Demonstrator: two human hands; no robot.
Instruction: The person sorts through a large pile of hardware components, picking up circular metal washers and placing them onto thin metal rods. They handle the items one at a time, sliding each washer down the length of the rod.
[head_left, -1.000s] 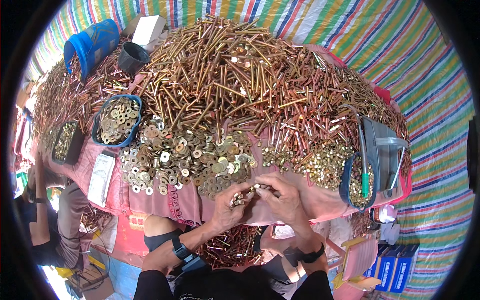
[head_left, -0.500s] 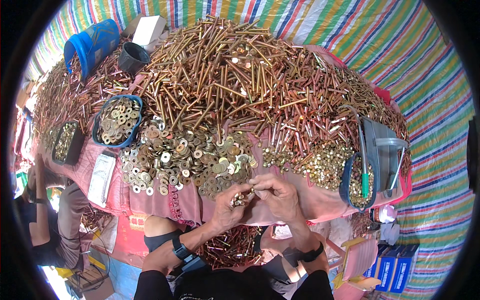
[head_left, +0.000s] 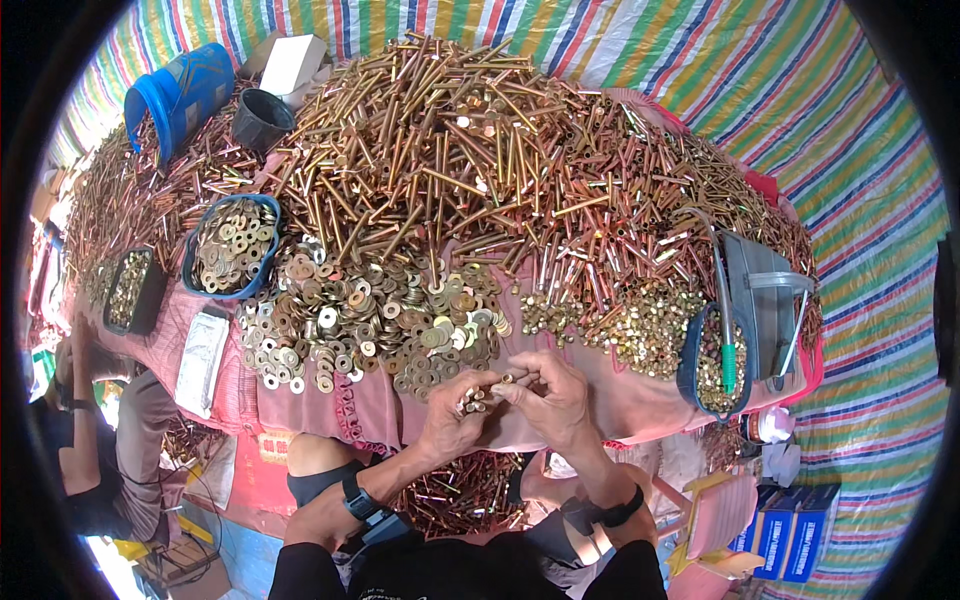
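My left hand (head_left: 455,418) is closed round a bunch of brass-coloured bolts (head_left: 474,402), with several of their ends showing between the fingers. Close against it, the fingertips of my right hand (head_left: 556,402) pinch a small brass-coloured nut (head_left: 508,379) beside the bunch. Both hands are over the near edge of the pink cloth (head_left: 620,405). Just beyond the left hand lies a pile of flat washers (head_left: 350,310). Loose nuts (head_left: 635,330) are heaped beyond the right hand. Most of the bolts' length is hidden by my palm.
A large heap of long bolts (head_left: 430,150) covers the far side. At left are a blue-rimmed basin of washers (head_left: 236,245), a dark tray of nuts (head_left: 128,290) and a tipped blue bucket (head_left: 195,95). A nut container (head_left: 690,372) stands right. Another person's arm (head_left: 82,400) shows at far left.
My right fingers have drawn slightly apart from the left hand's fingers, and the small nut now shows at their tips. The left hand keeps its hold on the bolts.
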